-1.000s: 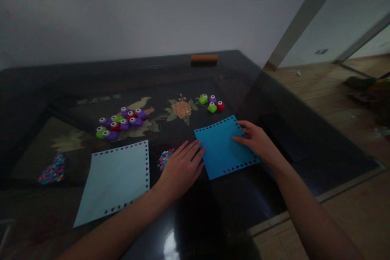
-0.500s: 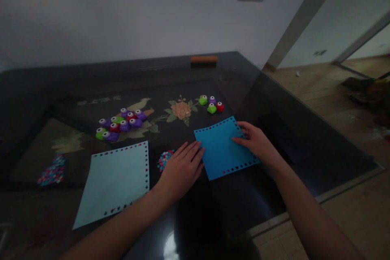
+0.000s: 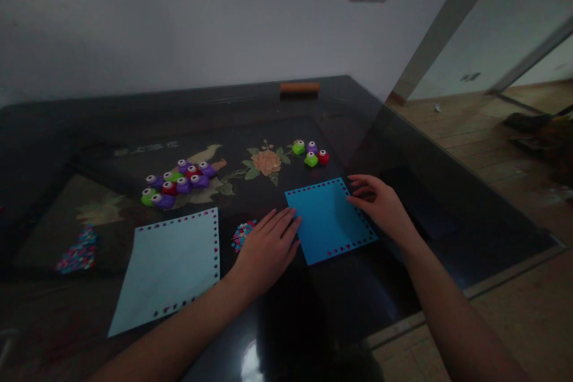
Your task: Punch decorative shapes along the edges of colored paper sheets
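Observation:
A bright blue paper square (image 3: 329, 221) with punched holes along its edges lies flat on the dark glass table (image 3: 447, 191). My left hand (image 3: 268, 248) rests flat and open on the table, fingertips at the paper's left edge. At the paper's right edge is my right hand (image 3: 380, 203), fingers loosely spread and holding nothing. A pale blue punched sheet (image 3: 172, 265) lies to the left. Between the two sheets sits a small heap of coloured paper bits (image 3: 243, 233).
A cluster of small purple, red and green punches (image 3: 176, 182) sits behind the pale sheet; several more punches (image 3: 310, 153) lie behind the blue paper. Another confetti pile (image 3: 77, 250) is at far left. A brown bar (image 3: 299, 88) lies at the table's far edge. Wooden floor is on the right.
The blue paper's raised far corner has come down flat. My right hand slid off its surface to the right edge and opened a little. My left hand stayed put.

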{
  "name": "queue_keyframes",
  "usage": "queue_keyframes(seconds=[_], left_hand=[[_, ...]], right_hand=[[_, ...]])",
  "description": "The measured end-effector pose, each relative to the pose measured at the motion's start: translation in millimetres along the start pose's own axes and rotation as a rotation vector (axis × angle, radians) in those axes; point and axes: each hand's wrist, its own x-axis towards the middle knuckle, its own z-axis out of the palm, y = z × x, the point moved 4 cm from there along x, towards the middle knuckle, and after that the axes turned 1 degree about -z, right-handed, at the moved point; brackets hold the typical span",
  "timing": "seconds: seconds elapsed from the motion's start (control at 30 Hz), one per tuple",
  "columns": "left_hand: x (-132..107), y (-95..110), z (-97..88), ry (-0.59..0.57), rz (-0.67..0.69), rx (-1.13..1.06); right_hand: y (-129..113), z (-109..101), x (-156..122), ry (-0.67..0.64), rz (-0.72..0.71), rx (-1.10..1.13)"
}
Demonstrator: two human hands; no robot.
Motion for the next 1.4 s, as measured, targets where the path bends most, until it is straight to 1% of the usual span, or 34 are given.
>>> queue_keyframes(seconds=[0.1,0.23,0.4,0.57,0.7,0.83,0.9,0.97,1.07,1.17,1.27,1.33,1.4], left_hand=[[-0.3,-0.4,0.5,-0.005,-0.005,0.001],[-0.3,-0.7,1.2,-0.008,-0.004,0.005],[0.4,-0.3,0.6,-0.019,-0.006,0.0],[0.6,-0.4,-2.3,-0.03,-0.023,-0.01],[2.7,-1.4,-10.4,-0.003,-0.033,-0.016],[5.9,-11.2,-28.7,0.033,-0.09,-0.056],[3.4,-22.6,-41.7,0.054,-0.123,-0.089],[-5.9,-38.8,-55.6,0.089,-0.133,-0.113],[-36.1,-72.8,-71.5,0.147,-0.149,-0.142],[-78.8,-112.8,-77.9,0.19,-0.225,-0.146],[-116.6,-148.6,-81.1,0.233,-0.375,-0.115],[-132.0,-164.7,-84.4,0.245,-0.465,-0.119],[-138.9,-173.6,-88.6,0.232,-0.506,-0.147]], right_hand=[[-0.4,2.6,-0.2,-0.013,-0.045,-0.139],[-0.9,5.9,-0.3,-0.034,-0.076,-0.23],[-0.5,6.1,0.2,-0.028,-0.092,-0.261],[-0.6,4.6,0.5,-0.024,-0.085,-0.229],[1.2,3.8,1.3,-0.014,-0.082,-0.23],[4.2,3.9,2.8,-0.005,-0.092,-0.238],[5.0,4.0,3.4,-0.008,-0.091,-0.245],[5.1,3.7,3.8,-0.008,-0.091,-0.253],[5.9,3.4,4.5,-0.01,-0.084,-0.261],[9.4,3.4,6.4,-0.002,-0.085,-0.257],[14.1,2.8,8.7,0.036,-0.08,-0.248],[15.3,2.3,9.3,0.065,-0.063,-0.235],[11.5,2.4,8.4,0.097,-0.052,-0.226]])
